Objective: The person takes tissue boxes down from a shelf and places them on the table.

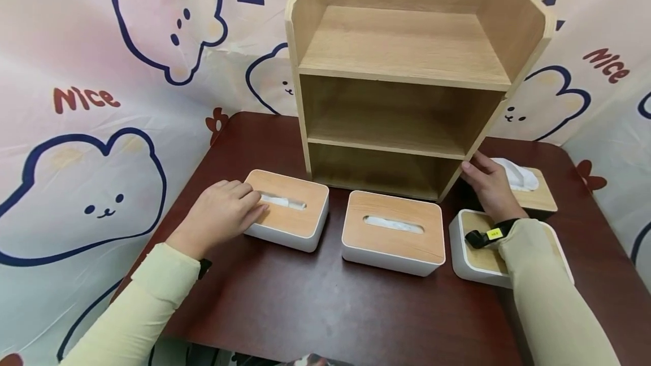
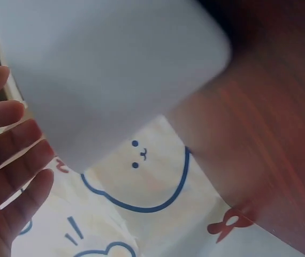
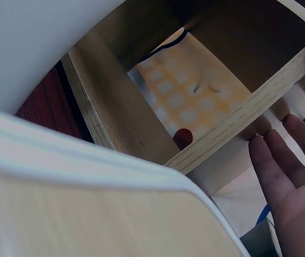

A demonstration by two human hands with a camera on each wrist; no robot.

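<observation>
My left hand (image 1: 222, 213) is over the left end of a white tissue box (image 1: 297, 210) with a wooden lid and a tissue in its slot. In the left wrist view, the loosely extended fingers (image 2: 27, 195) are beside the box's white wall (image 2: 126, 69). With its fingertips, my right hand (image 1: 490, 185) touches the right side panel (image 3: 281, 80) of a three-tier wooden shelf (image 1: 402, 44). Its fingers (image 3: 286, 160) lie nearly straight along the panel's outer face, thumb by the front edge. The shelf's tiers hold nothing.
A second tissue box (image 1: 394, 213) stands in front of the shelf. A third white box (image 1: 460, 264) with a paler top lies under my right forearm. Behind it is a dark tissue box (image 1: 545, 191) with a wooden lid. Printed cloth (image 1: 168, 106) surrounds the brown table (image 1: 335, 309).
</observation>
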